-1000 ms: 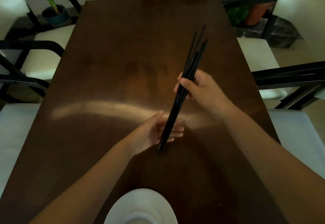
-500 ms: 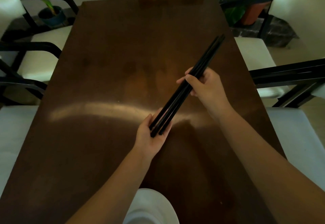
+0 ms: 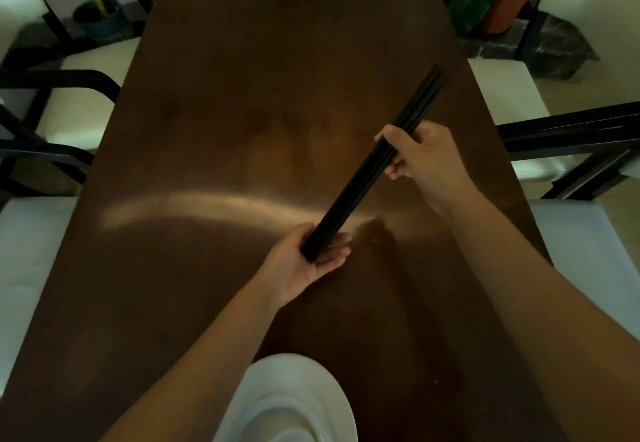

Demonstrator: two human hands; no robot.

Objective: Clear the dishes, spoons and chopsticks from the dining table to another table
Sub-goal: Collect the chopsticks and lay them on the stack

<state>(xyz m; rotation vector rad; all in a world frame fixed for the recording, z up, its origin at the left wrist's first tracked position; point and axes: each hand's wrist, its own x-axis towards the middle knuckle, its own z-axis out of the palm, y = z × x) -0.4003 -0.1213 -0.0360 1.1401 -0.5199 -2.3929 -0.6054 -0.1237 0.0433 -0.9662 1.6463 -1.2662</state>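
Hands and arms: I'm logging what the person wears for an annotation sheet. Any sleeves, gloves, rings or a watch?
Neither. The left hand and right hand are bare, with no gloves, and both forearms are uncovered as far as the view shows; no sleeve edge appears. No ring, watch or bracelet is visible in this dim light.

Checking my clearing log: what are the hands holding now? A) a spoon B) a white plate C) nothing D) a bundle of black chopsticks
D: the right hand grips the black chopsticks partway along, and the left hand cups their lower ends.
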